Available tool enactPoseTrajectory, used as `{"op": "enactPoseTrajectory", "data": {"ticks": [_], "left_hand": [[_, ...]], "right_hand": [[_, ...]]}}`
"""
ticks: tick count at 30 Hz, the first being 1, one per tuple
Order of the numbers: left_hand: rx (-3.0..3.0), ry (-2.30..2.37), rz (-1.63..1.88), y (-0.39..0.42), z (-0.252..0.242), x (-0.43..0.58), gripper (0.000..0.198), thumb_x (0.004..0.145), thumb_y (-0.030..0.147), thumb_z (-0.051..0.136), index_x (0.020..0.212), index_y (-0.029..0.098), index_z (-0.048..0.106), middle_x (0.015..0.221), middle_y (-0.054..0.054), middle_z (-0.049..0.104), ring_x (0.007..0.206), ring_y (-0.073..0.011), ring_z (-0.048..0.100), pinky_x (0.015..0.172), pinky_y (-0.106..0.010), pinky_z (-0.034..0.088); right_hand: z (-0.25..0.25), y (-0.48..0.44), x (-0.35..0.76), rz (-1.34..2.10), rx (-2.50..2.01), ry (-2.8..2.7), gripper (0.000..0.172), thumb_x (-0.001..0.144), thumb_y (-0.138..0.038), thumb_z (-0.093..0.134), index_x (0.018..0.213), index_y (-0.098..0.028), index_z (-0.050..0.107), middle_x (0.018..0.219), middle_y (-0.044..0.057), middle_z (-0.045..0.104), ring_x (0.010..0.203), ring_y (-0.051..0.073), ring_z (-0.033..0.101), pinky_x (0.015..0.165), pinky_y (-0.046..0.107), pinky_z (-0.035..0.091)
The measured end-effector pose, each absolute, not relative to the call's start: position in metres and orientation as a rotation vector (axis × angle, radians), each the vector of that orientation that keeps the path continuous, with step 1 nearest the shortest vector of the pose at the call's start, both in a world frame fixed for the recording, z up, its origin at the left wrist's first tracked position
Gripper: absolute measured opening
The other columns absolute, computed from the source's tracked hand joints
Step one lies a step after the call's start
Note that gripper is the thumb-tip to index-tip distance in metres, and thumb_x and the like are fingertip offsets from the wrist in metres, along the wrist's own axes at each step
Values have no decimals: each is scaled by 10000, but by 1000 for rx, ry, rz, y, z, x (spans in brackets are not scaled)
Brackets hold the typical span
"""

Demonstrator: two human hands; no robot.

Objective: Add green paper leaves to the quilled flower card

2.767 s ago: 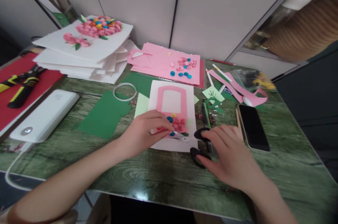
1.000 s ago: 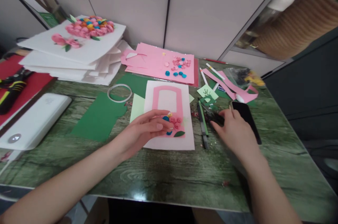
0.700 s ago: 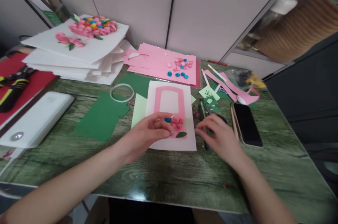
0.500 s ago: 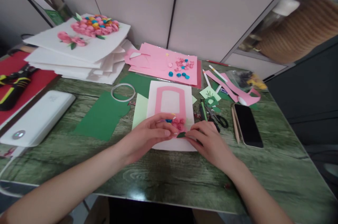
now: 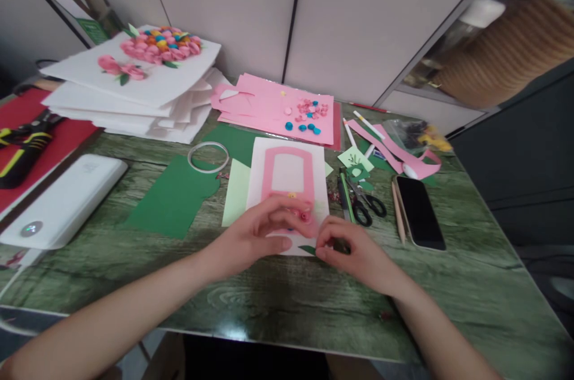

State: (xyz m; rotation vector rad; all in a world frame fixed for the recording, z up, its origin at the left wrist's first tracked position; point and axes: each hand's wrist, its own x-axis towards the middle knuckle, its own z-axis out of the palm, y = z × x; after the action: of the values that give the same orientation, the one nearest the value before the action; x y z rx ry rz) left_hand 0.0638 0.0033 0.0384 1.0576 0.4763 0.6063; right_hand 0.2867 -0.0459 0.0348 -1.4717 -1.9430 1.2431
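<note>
On the desk lies a white sheet (image 5: pixel 256 180) with a pink paper basket shape (image 5: pixel 308 168) on it. Small pink paper roses (image 5: pixel 305 213) sit on the basket's lower part, mostly covered by my left hand (image 5: pixel 269 226). That hand arches over them, fingers stretched out and thumb apart, near the sheet's lower half. My right hand (image 5: pixel 347 248), at the sheet's lower right edge, pinches the end of a dark green paper leaf (image 5: pixel 307 249) between thumb and forefinger. The leaf points left over the white paper, below the roses.
Scissors (image 5: pixel 370 204) and a green cutter (image 5: pixel 345 195) lie right of the sheet, with a pencil (image 5: pixel 398 213) and phone (image 5: pixel 420 211) beyond. Green paper (image 5: pixel 168 201), a tape ring (image 5: pixel 191 159) and a power bank (image 5: pixel 67 201) are at left. Pink sheets (image 5: pixel 260 105) holding rolled pieces lie behind.
My right hand has drawn the green leaf down and slightly away from the roses. My left hand's fingers have spread and shifted over the roses, its thumb lower.
</note>
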Motion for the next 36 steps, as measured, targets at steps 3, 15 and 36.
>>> {"op": "enactPoseTrajectory", "data": {"ticks": [3,15,36], "left_hand": [[1109,381,498,3,40,63,415,784,122,627,1177,225,541,1023,-62,678,1086,-214,567,982,-383,337],[1068,393,302,2,34,65,409,782,237,653,1175,231,540,992,-87,695,1021,-235,601,914,-397,381],[904,517,479,2,37,66,327,773,248,651,1093,197,611,922,-84,730,935,-240,632,904,-391,356]], "right_hand": [[36,-47,286,1519,-1389,-1739,106,781,-217,608,686,-179,582,772,-10,526,676,112,485,624,247,391],[32,-53,282,1707,-1316,-1596,88,764,-187,573,681,-178,546,678,-38,476,609,93,409,552,226,318],[37,-54,282,1354,-1311,-1707,70,820,-228,554,760,-201,532,745,-11,489,690,133,461,626,261,394]]}}
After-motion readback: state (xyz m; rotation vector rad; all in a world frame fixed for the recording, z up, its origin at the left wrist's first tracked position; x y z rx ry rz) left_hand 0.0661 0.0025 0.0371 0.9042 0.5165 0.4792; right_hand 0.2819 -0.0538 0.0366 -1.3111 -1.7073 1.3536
